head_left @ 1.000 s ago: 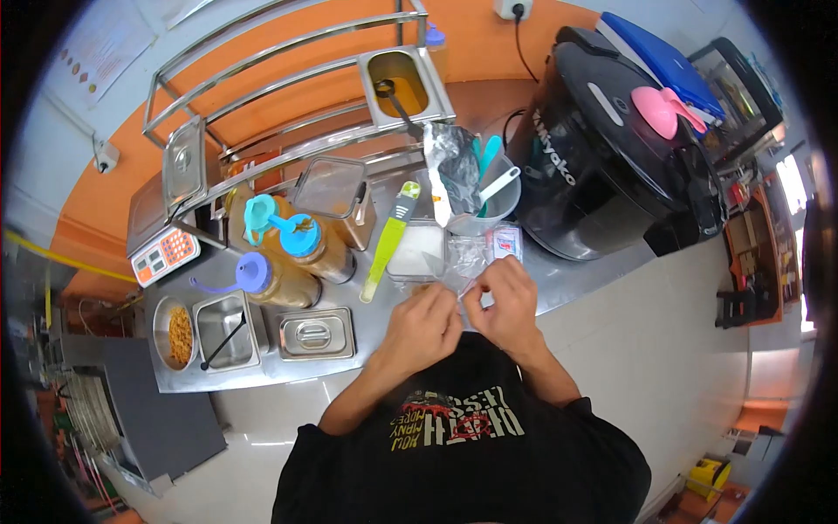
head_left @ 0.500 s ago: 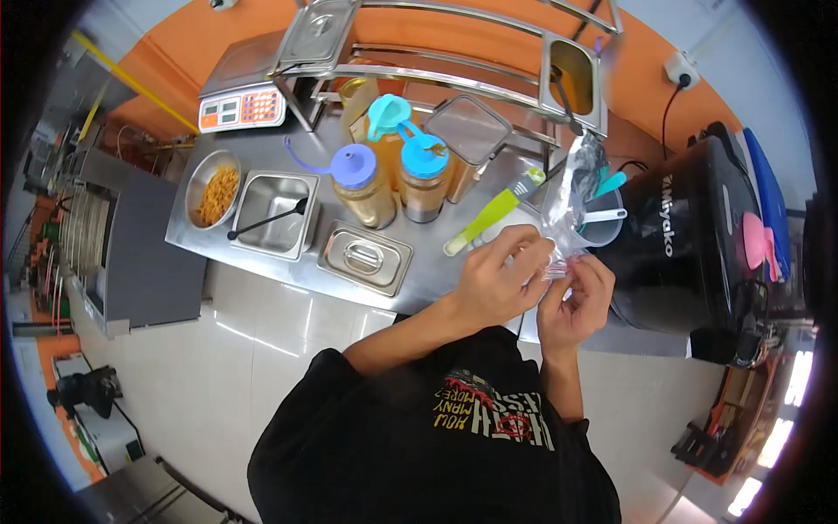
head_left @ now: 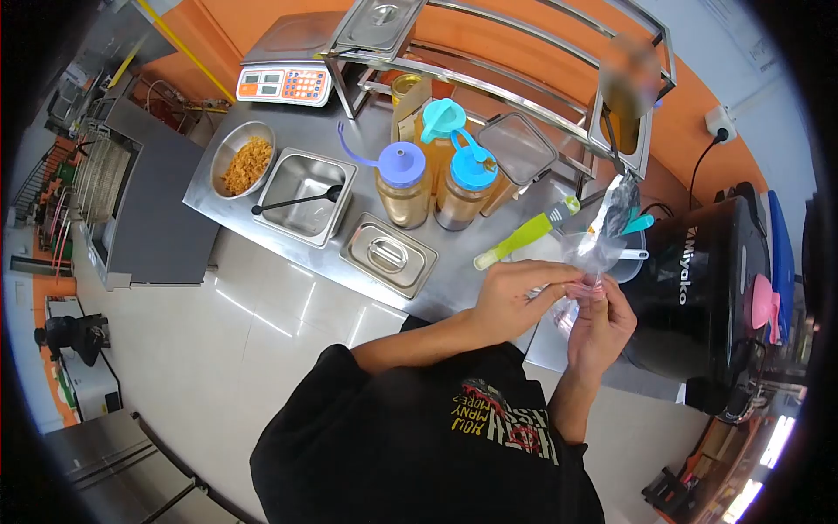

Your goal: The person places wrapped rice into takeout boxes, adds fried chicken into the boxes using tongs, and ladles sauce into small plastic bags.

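My left hand (head_left: pixel 521 301) is closed, its thumb and fingertips pinching the gathered part of a clear plastic bag (head_left: pixel 590 253). From the other side my right hand (head_left: pixel 604 325) pinches the same bag, close against the left fingertips. Above the hands the bag spreads out, with a shiny silver part (head_left: pixel 620 205) at its top; a loose end hangs below the fingers. Left of the bag lies a lime-green utensil (head_left: pixel 524 237). Behind the bag, a clear container (head_left: pixel 627 266) with a white handle is partly hidden.
Squeeze bottles with a purple lid (head_left: pixel 402 164) and a blue lid (head_left: pixel 474 168) stand mid-counter. Nearby are a lidded steel pan (head_left: pixel 389 253), a steel pan with a black spoon (head_left: pixel 297 199), a bowl of orange-brown food (head_left: pixel 247 162), a scale (head_left: pixel 285 85) and a black Miyako appliance (head_left: pixel 698 288).
My fingers have drawn closer together on the bag, and my left fingers now lie straighter. A loose end of the bag shows below them. The camera view has shifted, moving the counter items rightward.
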{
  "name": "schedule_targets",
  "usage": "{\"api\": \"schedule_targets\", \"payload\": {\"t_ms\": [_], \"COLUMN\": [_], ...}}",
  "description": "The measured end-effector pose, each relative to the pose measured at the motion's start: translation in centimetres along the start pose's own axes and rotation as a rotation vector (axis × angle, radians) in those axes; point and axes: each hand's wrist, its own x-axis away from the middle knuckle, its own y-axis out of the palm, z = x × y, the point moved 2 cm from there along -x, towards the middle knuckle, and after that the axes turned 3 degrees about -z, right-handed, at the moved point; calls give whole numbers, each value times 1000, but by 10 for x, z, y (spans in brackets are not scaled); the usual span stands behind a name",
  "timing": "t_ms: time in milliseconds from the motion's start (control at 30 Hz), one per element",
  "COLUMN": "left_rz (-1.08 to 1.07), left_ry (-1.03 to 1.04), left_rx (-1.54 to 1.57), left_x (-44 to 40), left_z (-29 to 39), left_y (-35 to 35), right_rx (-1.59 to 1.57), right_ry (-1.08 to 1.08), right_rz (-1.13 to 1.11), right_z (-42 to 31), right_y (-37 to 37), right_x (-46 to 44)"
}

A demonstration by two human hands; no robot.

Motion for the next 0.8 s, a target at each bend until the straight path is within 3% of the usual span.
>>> {"api": "schedule_targets", "payload": {"t_ms": [100, 200, 267, 300, 367, 400, 433, 500, 533, 700, 800], "left_rz": [-162, -326, -340, -330, -302, -315, -325, -379, -388, -352, -160], "left_ry": [-250, -369, -682, -672, -643, -580, -505, -291, -282, -206, -159], "left_rx": [229, 438, 996, 1029, 1083, 952, 823, 503, 427, 149, 84], "left_x": [4, 15, 17, 16, 12, 11, 8, 3, 3, 11, 10], "left_z": [-2, -22, -18, -18, -18, -18, -19, -16, -14, -9, -7], "left_y": [-8, -18, -23, -19, -13, -14, -16, -19, -17, -13, -2], "right_rx": [-338, -532, -598, -641, -571, -535, -234, -125, -75, 341, 675], "right_ry": [388, 455, 550, 599, 516, 476, 268, 233, 222, -270, -517], "right_rz": [-218, -327, -395, -439, -441, -449, -519, -475, -452, 109, 77], "right_z": [-4, -11, -9, -8, -9, -10, -15, -19, -19, -9, -8], "right_y": [-17, -14, -13, -11, -5, -4, -6, -6, -4, 9, 13], "right_x": [-2, -4, -11, -12, -16, -17, -18, -16, -15, -11, -6]}}
